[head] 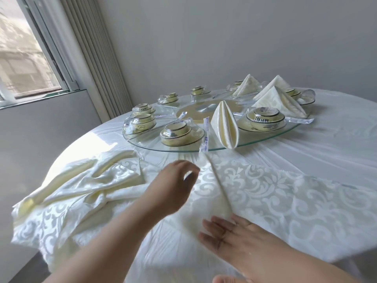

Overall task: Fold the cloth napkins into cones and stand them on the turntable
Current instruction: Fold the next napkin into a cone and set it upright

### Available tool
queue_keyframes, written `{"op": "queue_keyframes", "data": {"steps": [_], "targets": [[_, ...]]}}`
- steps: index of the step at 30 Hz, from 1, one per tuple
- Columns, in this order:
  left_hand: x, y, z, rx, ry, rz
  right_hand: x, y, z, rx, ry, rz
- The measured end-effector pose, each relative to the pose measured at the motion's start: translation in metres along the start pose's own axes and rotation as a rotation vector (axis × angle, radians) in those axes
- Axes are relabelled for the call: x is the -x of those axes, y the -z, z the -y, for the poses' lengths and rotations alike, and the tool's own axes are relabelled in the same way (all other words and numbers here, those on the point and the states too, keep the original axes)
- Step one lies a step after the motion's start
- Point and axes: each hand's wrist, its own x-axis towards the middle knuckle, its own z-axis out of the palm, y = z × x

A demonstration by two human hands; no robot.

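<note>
wrapped bowl sets (264,119) ringed on glass, wrapped chopsticks (206,134), window (26,54) left, blinds (98,58).

A restaurant dining room: round clothed table (336,139), glass turntable (224,148), shrink-wrapped bowl sets (181,131).
</note>
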Motion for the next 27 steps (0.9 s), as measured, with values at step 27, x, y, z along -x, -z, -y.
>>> {"op": "queue_keyframes", "data": {"steps": [27], "targets": [[-0.012, -0.072, -0.008, -0.348, 0.037, 0.382, 0.03, -0.024, -0.001, 0.137, -0.075, -0.146]]}}
